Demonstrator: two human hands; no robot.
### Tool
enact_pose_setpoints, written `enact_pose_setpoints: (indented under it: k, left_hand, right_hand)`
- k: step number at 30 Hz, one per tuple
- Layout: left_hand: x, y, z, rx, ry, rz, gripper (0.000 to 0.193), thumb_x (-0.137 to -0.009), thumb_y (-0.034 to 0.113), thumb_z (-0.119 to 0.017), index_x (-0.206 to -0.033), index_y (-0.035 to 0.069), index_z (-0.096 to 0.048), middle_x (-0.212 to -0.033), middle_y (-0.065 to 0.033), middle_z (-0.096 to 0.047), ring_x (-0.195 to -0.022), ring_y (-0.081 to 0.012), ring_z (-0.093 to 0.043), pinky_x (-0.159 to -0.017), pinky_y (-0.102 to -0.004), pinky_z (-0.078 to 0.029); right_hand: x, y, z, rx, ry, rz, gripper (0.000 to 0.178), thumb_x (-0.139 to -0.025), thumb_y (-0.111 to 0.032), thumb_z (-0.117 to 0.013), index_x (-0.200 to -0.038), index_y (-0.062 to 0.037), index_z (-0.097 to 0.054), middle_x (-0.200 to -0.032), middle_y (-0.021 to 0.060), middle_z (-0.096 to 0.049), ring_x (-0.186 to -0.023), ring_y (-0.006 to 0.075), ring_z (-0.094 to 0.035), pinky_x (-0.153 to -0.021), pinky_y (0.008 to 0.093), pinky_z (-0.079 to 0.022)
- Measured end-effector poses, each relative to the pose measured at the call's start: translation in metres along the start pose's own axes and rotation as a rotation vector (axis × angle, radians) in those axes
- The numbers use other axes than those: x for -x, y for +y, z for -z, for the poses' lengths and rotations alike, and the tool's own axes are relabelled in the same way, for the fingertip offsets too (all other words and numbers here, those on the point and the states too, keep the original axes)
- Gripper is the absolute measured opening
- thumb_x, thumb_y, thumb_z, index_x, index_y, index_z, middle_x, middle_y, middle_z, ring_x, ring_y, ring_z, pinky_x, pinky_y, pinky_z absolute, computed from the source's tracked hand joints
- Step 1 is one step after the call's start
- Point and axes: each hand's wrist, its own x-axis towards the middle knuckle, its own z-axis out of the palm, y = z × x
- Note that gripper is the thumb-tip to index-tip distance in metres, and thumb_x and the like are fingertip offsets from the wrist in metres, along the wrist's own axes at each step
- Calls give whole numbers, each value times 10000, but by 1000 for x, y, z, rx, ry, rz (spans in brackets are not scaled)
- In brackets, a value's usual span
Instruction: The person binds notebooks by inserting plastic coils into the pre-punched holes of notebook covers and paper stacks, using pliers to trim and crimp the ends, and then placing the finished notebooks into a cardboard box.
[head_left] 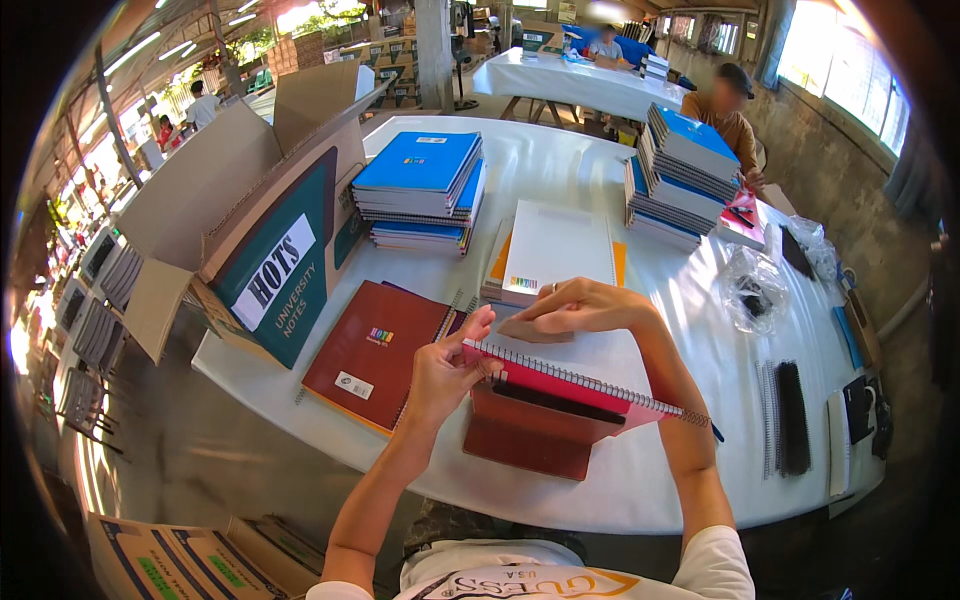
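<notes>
Left hand [447, 366] gripping the near-left end of a red spiral notebook [560, 385], thumb up along its wire edge, fingers closed on the cover; right hand [578, 306] bent over the top, fingers curled on a small brown card [535, 331] against the pages. Notebook raised and tilted over the white table [640, 470], at 6 o'clock from the white pad [558, 250]. At 9 o'clock, just beside it, a dark red notebook [375, 352]; at 11 o'clock, a blue stack [420, 190] and an open cardboard box [240, 215]; at 3 o'clock, well apart, black binding coils [792, 415].
</notes>
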Motion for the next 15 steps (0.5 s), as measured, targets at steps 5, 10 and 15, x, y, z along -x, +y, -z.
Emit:
enact_pose_setpoints:
  k: [5,10,15]
  left_hand:
    - [-1,-1,10,-11,-55,89,742,-748,105,-830,-1402,43,-485,-1424,-128,-509,-1276,-208,-507,-981,-298,-492]
    - [-9,19,8,-43,-314,-57,732,-824,399,-736,-1394,10,-489,-1435,-157,-489,-1278,-231,-516,-1055,-342,-414]
    - [-29,27,-2,0,-362,112,687,-881,562,-622,-1255,-15,-593,-1295,-165,-590,-1186,-231,-575,-1028,-356,-432]
  right_hand:
    - [-8,-11,-11,210,-5,-202,498,-891,-519,-590,-1192,-140,-705,-1083,173,-696,-975,254,-644,-874,337,-489]
    - [55,13,8,46,313,-270,486,-888,-521,-613,-1175,-143,-714,-1046,148,-681,-942,229,-625,-839,313,-485]
    - [138,92,8,626,612,-857,485,-865,-440,-675,-1237,-130,-651,-1249,196,-573,-1206,298,-495,-978,459,-385]
